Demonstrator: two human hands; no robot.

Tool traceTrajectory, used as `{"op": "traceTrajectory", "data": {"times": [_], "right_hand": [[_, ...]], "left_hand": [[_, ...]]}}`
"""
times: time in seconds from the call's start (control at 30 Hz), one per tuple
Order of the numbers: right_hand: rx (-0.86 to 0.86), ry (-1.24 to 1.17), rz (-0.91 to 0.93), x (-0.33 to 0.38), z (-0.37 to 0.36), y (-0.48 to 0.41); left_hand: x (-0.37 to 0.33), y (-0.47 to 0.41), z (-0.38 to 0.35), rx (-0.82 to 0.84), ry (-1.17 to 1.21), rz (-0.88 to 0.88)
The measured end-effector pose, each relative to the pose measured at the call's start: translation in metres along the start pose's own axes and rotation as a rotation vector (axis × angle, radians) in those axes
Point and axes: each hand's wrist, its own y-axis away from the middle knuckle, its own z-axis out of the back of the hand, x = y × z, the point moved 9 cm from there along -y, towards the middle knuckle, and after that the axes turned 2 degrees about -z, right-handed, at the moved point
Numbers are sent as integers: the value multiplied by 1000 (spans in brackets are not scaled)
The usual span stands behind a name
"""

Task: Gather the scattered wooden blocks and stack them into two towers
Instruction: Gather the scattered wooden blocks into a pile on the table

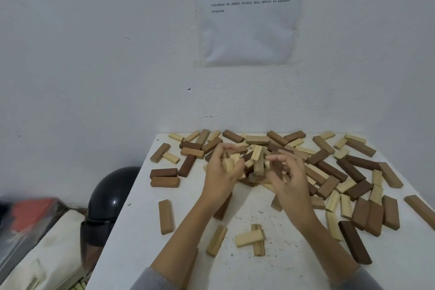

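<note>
Many wooden blocks in pale, tan and dark brown lie scattered over the white table [146, 231]. A loose heap of blocks [256, 160] sits at the table's middle, toward the wall. My left hand [221, 172] is at the heap's left side, its fingers curled round pale blocks [231, 162]. On the heap's right side my right hand [288, 174] has its fingers curled in among the blocks, seemingly round a dark one [275, 167]. No tower stands anywhere in view.
A white wall with a taped instruction sheet [247, 19] rises just behind the table. A black helmet [110, 195] sits beside the table's left edge, over bags [47, 242] on the floor. Single blocks [166, 216] lie near my forearms.
</note>
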Motion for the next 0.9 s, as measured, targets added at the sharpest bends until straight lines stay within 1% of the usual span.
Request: {"op": "traceTrajectory", "data": {"times": [0.1,0.2,0.27,0.37,0.43,0.53,0.6,0.63,0.7,0.8,0.9], "right_hand": [[-53,-109,-31,-5,4,-27],[-93,-96,-46,-11,5,-47],[-111,-93,-47,-15,3,-56],[-105,-132,-24,-16,-4,-63],[-92,-167,-29,-22,-10,-66],[-59,-243,-107,-35,-18,-69],[-47,-267,-128,-35,-19,-68],[-41,-263,-119,-33,-18,-68],[-24,-221,-76,-23,-15,-66],[-19,-176,-17,-8,-6,-60],[-6,-146,51,11,-1,-46]], "left_hand": [[0,-21,-26,-30,59,12],[7,-35,-49,-22,100,53],[9,-41,-58,-31,114,50],[16,-47,-70,-32,104,61],[25,-47,-75,-28,121,104],[28,-46,-75,-10,157,181],[33,-46,-73,-4,243,260],[37,-46,-71,-3,285,301],[36,-46,-64,4,329,326],[26,-44,-49,1,325,291],[21,-32,-25,-15,273,249]]}}
